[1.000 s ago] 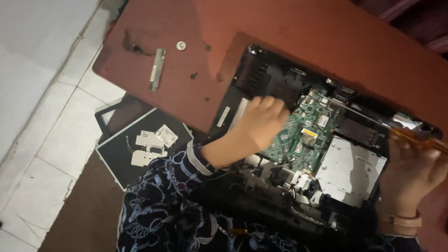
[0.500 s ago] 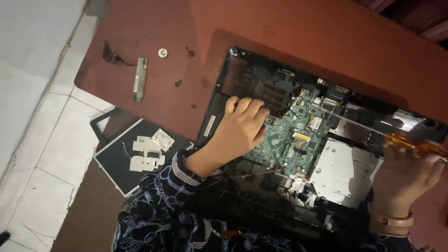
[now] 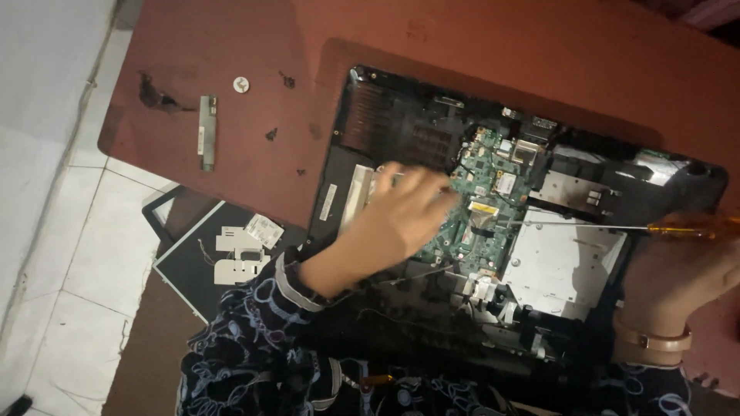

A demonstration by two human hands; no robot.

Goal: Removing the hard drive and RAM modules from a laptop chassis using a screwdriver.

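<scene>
The left hand (image 3: 397, 223), fingers spread, presses on the opened laptop (image 3: 432, 154) at the table's (image 3: 254, 46) middle to steady it, while the right hand (image 3: 678, 270) clamps a screwdriver (image 3: 617, 227) over the green board (image 3: 482, 216).

light: dim, warm cast over the red table (image 3: 478, 46) | brightest: pale floor tiles (image 3: 69, 254) at left | glare: faint on metal drive plate (image 3: 563, 262) | blur: left hand (image 3: 401, 219) motion-smeared | shadows: deep in laptop chassis (image 3: 401, 127) | picture soft, grainy
</scene>
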